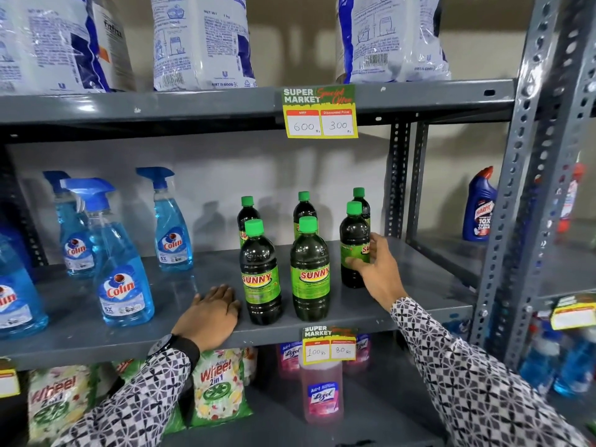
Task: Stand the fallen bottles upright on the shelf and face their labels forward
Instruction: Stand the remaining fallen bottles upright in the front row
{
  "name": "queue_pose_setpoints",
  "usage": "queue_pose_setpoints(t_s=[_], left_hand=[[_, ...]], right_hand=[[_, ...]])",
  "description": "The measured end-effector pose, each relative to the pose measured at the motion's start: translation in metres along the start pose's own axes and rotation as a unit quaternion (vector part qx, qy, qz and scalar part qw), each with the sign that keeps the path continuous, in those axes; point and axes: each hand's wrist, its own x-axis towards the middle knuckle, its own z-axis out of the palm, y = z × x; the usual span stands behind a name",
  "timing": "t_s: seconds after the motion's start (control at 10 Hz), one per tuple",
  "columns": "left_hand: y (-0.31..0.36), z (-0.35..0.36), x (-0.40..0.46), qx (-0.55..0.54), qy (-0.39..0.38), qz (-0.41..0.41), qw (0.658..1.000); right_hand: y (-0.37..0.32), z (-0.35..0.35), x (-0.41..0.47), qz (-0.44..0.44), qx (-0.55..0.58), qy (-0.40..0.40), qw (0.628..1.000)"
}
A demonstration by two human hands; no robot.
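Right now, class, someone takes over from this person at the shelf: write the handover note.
Left hand: flat on the shelf, empty.
Right hand: grip on the front right Sunny bottle, label turned rightwards.
All six green-capped bottles stand upright.
Done: front left bottle and front middle bottle face forward.
Left: turn the held bottle's label forward; check the back row, labels mostly hidden.

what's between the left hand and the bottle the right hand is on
In the head view, two upright Sunny bottles stand between them: the front-left bottle beside the left hand, then the front-middle bottle. The right hand grips the front-right bottle.
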Motion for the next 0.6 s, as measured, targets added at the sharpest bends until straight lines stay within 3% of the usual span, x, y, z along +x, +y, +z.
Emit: queue_pose_setpoints(t_s=[0.2,0.6], left_hand=[[0.0059,-0.0059,-0.0049,-0.029,0.002,-0.009,1.0],[0.0057,-0.0061,-0.0061,-0.007,-0.003,-0.003,1.0]], right_hand=[[0.0071,-0.0012,0.0045,0.009,0.043,-0.017,0.999],[0.005,0.0004,0.0048,-0.002,-0.007,0.008,1.0]])
